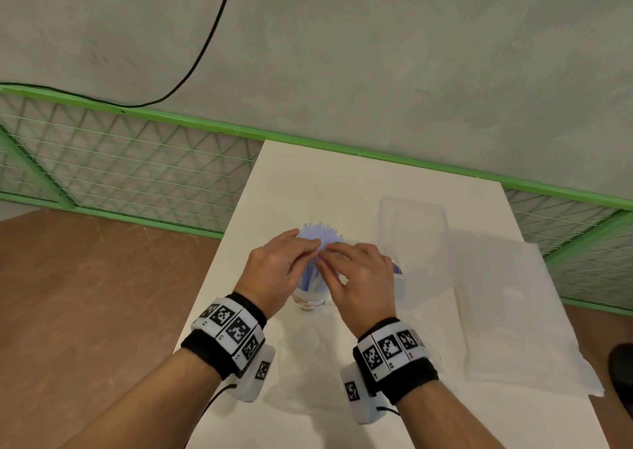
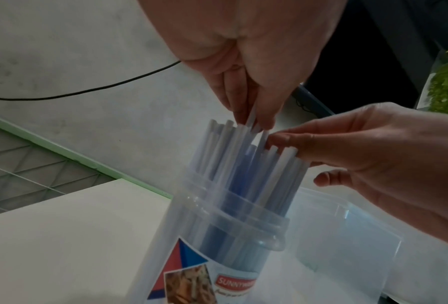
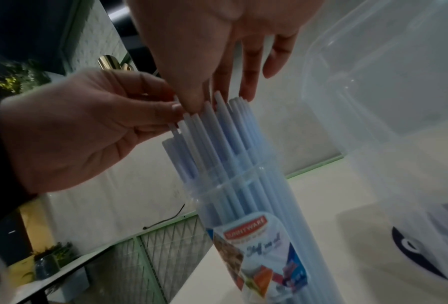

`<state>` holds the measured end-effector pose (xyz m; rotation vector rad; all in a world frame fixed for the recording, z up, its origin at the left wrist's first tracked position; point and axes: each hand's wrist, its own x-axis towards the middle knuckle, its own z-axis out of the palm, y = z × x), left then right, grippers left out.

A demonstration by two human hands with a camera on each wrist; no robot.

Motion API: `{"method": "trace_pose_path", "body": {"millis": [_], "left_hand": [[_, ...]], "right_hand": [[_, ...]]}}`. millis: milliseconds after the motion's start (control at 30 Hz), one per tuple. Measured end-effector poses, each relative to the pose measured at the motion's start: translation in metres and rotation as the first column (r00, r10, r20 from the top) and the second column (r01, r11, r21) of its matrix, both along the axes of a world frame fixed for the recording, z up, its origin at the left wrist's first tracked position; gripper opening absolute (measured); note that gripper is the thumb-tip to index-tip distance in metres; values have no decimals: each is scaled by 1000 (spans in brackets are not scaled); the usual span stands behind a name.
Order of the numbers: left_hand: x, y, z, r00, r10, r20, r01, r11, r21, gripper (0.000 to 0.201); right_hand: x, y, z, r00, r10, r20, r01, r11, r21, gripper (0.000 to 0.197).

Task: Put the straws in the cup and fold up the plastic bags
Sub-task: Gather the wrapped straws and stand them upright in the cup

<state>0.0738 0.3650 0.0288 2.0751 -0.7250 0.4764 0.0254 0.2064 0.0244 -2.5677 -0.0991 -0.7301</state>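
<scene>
A clear plastic cup (image 1: 308,303) with a printed label (image 2: 189,273) stands on the white table (image 1: 342,181). It holds a bundle of pale blue straws (image 1: 322,231) that stick out of its mouth. Both hands meet over the straw tops. My left hand (image 1: 317,244) pinches a straw tip between thumb and fingers (image 2: 266,121). My right hand (image 1: 325,256) lies with fairly straight fingers (image 3: 246,90) touching the straw ends. A crumpled clear plastic bag (image 1: 308,356) lies on the table just in front of the cup, between my wrists.
A clear lidless plastic box (image 1: 414,229) stands right of the cup. Flat white plastic bags (image 1: 513,311) lie at the table's right side. A green wire fence (image 1: 137,161) runs behind the table, and a black cable (image 1: 205,44) hangs on the wall.
</scene>
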Motion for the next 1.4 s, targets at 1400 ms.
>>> {"method": "trace_pose_path", "body": {"millis": [1400], "left_hand": [[-9,13,-2,994,65,83,-101,825,556,40]], "right_hand": [[-31,-9,1,983,170,-75,-173,984,-43,40]]}}
